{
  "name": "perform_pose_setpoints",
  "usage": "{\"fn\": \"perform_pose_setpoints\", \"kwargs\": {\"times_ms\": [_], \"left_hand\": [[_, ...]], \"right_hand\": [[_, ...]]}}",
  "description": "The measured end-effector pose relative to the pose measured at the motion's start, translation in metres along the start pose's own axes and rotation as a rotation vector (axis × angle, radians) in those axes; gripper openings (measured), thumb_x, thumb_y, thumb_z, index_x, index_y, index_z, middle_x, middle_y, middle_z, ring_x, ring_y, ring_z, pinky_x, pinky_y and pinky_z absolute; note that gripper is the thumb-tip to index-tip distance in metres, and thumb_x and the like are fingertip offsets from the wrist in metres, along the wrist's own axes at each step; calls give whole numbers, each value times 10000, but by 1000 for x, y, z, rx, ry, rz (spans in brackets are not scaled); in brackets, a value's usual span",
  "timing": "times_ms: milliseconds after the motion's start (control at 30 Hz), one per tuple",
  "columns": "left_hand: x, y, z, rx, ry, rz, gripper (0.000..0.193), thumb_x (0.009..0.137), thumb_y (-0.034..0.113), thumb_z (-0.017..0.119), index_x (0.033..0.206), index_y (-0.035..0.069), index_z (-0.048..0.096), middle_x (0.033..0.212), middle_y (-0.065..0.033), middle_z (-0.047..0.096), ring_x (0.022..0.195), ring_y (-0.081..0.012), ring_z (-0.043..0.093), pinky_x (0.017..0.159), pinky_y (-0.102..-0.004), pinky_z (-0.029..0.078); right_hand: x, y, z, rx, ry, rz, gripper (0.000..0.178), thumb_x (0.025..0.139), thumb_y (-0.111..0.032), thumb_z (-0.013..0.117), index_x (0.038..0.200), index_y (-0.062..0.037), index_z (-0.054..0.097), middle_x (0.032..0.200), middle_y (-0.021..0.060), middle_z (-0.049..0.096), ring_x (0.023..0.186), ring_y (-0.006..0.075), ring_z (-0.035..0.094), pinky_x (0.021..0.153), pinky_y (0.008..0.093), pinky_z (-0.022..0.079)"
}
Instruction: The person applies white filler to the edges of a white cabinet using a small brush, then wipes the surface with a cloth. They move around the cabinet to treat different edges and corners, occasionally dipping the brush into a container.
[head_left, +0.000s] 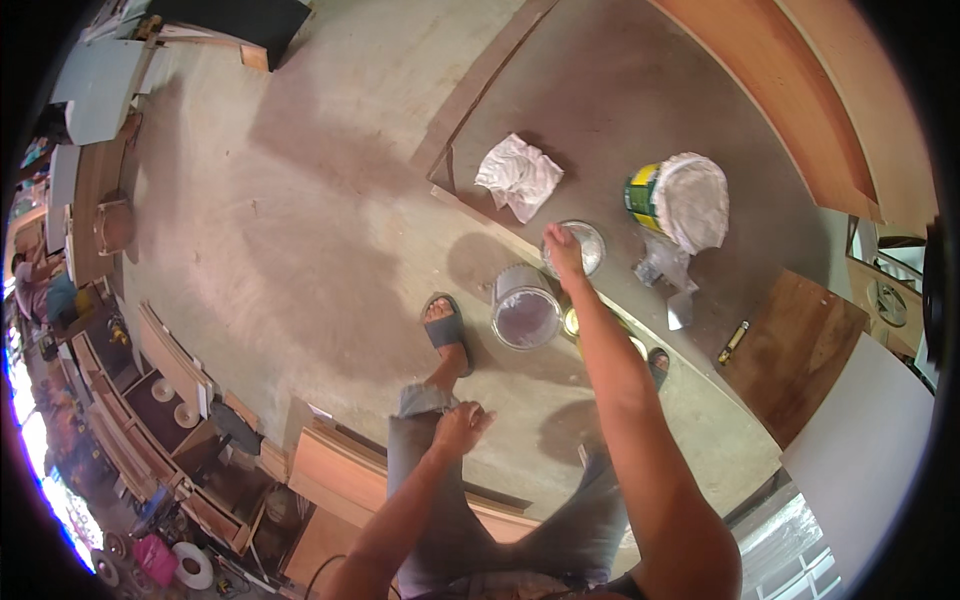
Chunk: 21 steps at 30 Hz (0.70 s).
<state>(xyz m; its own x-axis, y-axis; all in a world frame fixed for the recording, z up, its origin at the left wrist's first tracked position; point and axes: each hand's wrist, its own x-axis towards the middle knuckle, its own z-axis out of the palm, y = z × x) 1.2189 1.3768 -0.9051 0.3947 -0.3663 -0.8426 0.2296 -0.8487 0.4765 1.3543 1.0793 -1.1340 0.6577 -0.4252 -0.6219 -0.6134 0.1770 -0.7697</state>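
My right hand (pixel 563 250) reaches forward and rests its fingers on a round metal can lid (pixel 580 246) lying on a grey board (pixel 600 110). Just below it an open metal can (pixel 525 310) stands on the concrete floor. My left hand (pixel 462 425) rests on my left knee, fingers loosely curled, holding nothing. A crumpled white rag (pixel 518 177) lies on the board to the upper left of the lid. A green and yellow can (pixel 680 200) covered with white plastic stands to the right.
A putty knife (pixel 680 310) and a small yellow-handled tool (pixel 733 342) lie on the board at right. Wooden panels (pixel 800 90) lean at the upper right. Stacked boards and frames (pixel 180 400) crowd the left side. My sandalled foot (pixel 445 325) stands by the open can.
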Motion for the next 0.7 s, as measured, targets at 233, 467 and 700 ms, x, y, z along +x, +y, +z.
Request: {"fn": "perform_pose_setpoints", "kwargs": {"times_ms": [233, 467, 700], "left_hand": [[-6, -17, -5, -273, -122, -68, 390, 895, 333, 720, 1036, -23, 642, 939, -171, 702, 906, -278, 697, 773, -382, 533], [7, -23, 13, -535, 50, -49, 204, 909, 190, 698, 979, 2, 660, 875, -97, 676, 815, -140, 627, 713, -309, 503], [302, 79, -15, -224, 466, 304, 250, 932, 237, 594, 1021, 6, 626, 1035, -229, 656, 994, -413, 620, 829, -449, 494]], "right_hand": [[149, 19, 33, -209, 122, -47, 425, 857, -294, 723, 1162, -1, 673, 1055, 158, 693, 1037, 253, 634, 905, 356, 474], [60, -71, -9, 670, 136, -75, 250, 780, -119, 818, 963, -50, 663, 881, -2, 653, 745, 56, 501, 645, 248, 358], [-204, -35, -240, 966, 129, -3, 630, 806, -139, 642, 1397, -21, 458, 1389, 129, 536, 1291, 305, 500, 1119, 497, 362]]}}
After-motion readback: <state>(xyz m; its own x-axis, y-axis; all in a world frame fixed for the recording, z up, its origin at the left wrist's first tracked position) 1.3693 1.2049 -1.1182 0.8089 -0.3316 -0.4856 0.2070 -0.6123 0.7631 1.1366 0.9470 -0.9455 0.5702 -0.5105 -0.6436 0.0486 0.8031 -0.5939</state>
